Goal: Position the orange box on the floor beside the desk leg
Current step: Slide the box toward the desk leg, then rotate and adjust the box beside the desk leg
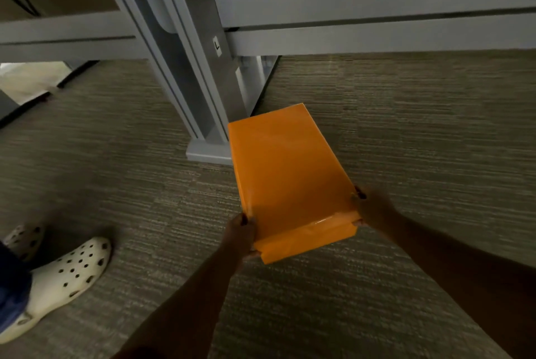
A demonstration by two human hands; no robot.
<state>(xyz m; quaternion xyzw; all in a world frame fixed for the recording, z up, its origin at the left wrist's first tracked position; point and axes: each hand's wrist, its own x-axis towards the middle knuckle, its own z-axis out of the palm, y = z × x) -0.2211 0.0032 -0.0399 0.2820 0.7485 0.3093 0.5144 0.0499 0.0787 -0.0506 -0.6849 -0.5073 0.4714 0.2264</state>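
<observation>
The grey-brown striped carpet floor (406, 126) carries the grey desk leg (200, 91) on its flat foot plate (207, 152) at centre, a cream perforated clog (63, 277) at near left, and a dark-edged pale panel (26, 83) at far left.

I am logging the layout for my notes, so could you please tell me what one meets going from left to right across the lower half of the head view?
White perforated clog → left hand → orange box → right hand, all above the grey carpet.
</observation>
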